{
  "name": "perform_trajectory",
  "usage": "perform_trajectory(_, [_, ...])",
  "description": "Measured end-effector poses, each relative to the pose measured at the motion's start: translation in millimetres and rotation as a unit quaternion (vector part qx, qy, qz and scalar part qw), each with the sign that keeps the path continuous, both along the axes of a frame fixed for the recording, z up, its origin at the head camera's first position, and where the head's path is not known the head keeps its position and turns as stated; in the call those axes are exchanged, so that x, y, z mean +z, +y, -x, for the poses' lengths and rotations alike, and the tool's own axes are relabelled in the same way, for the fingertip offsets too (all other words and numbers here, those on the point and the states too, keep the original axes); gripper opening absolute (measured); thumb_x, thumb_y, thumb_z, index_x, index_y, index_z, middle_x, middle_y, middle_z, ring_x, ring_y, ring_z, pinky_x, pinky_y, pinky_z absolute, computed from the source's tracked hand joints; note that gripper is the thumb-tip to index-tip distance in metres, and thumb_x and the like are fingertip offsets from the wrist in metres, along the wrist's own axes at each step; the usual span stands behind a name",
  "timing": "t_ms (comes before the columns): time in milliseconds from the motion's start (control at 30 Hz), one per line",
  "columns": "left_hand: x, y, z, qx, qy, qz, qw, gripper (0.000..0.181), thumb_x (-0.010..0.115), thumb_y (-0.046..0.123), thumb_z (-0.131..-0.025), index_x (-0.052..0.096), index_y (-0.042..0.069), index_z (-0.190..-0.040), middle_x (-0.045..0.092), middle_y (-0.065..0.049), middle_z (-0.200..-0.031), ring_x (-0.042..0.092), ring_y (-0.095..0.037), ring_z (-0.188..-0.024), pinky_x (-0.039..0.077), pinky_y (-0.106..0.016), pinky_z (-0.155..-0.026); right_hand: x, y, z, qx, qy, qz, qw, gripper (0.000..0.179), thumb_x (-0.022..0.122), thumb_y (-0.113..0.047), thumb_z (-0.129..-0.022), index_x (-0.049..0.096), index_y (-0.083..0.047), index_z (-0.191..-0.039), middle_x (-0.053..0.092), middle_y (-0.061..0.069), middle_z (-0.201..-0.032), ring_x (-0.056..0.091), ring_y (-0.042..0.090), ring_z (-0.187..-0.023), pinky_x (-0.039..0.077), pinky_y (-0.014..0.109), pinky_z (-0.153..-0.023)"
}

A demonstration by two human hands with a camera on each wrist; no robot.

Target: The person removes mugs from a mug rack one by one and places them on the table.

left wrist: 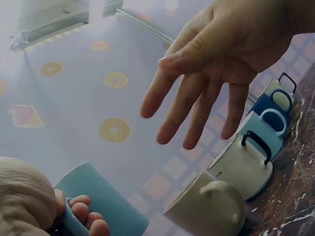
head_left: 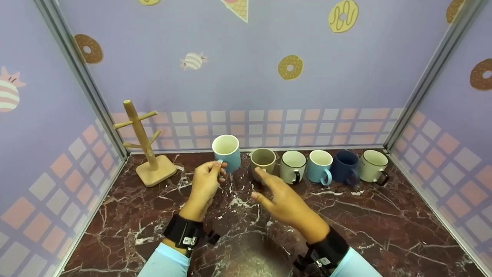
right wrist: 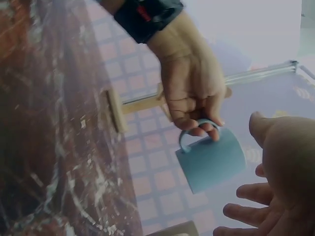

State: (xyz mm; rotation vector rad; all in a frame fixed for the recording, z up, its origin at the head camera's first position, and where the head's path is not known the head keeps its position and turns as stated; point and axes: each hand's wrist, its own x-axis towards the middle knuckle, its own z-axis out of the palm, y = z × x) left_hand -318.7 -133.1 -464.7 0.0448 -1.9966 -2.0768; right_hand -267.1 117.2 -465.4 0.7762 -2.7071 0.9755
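A light blue mug [head_left: 230,157] with a white inside hangs in the air, upright, held by its handle in my left hand [head_left: 205,181]. In the right wrist view the left fingers curl through the handle of that mug [right wrist: 212,160]. My right hand [head_left: 286,198] is spread with nothing in it, its fingers apart. In the head view it overlaps the front of a beige mug [head_left: 263,157]; the left wrist view shows the right hand [left wrist: 211,69] above the beige mug [left wrist: 206,206].
A wooden mug tree [head_left: 144,142] with bare pegs stands at the back left. Right of the beige mug, along the back wall, are a cream mug [head_left: 289,165], a light blue mug [head_left: 317,165], a navy mug [head_left: 344,167] and another cream mug [head_left: 371,165].
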Motion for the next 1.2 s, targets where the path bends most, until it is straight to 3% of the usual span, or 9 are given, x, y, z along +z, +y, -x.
perform_trajectory(167, [-12.7, 9.1, 9.7, 0.016, 0.009, -0.011, 0.9998, 0.03, 0.061, 0.005, -0.116, 0.077, -0.019, -0.108, 0.072, -0.008, -0.083, 0.066, -0.01, -0.07, 0.063, -0.019, -0.064, -6.9, -4, 2.4, 0.031, 0.014, -0.082, 0.996, 0.085, 0.06, -0.061, -0.112, 0.035, -0.014, -0.179, 0.03, 0.011, -0.188, 0.034, 0.041, -0.173, 0.031, 0.062, -0.14])
perform_trajectory(400, [-32.3, 22.8, 28.1, 0.003, -0.008, -0.018, 0.9998, 0.029, 0.059, 0.002, -0.116, 0.076, -0.02, -0.111, 0.07, -0.007, -0.082, 0.068, -0.01, -0.072, 0.066, -0.02, -0.068, -11.1, -3, 5.3, 0.046, 0.011, -0.162, 0.9857, 0.085, 0.055, -0.064, -0.113, 0.034, -0.015, -0.179, 0.016, 0.005, -0.191, 0.021, 0.041, -0.177, 0.024, 0.065, -0.142])
perform_trajectory(667, [-48.3, 28.8, 44.0, 0.009, -0.03, 0.0, 0.9995, 0.03, 0.06, 0.007, -0.116, 0.078, -0.017, -0.113, 0.071, -0.008, -0.085, 0.072, -0.014, -0.076, 0.068, -0.024, -0.074, -13.4, -4, 6.1, 0.055, -0.001, -0.173, 0.9834, 0.087, 0.055, -0.065, -0.112, 0.031, -0.016, -0.181, 0.011, 0.007, -0.192, 0.017, 0.043, -0.177, 0.023, 0.067, -0.142])
perform_trajectory(1200, [-67.8, 45.1, 46.2, -0.006, -0.064, -0.046, 0.9968, 0.028, 0.062, 0.005, -0.115, 0.078, -0.018, -0.118, 0.076, -0.021, -0.1, 0.074, -0.02, -0.087, 0.072, -0.032, -0.082, -11.4, 0, 3.4, 0.056, -0.016, -0.166, 0.9843, 0.088, 0.058, -0.064, -0.112, 0.028, -0.02, -0.182, 0.01, 0.011, -0.192, 0.016, 0.042, -0.178, 0.022, 0.063, -0.143])
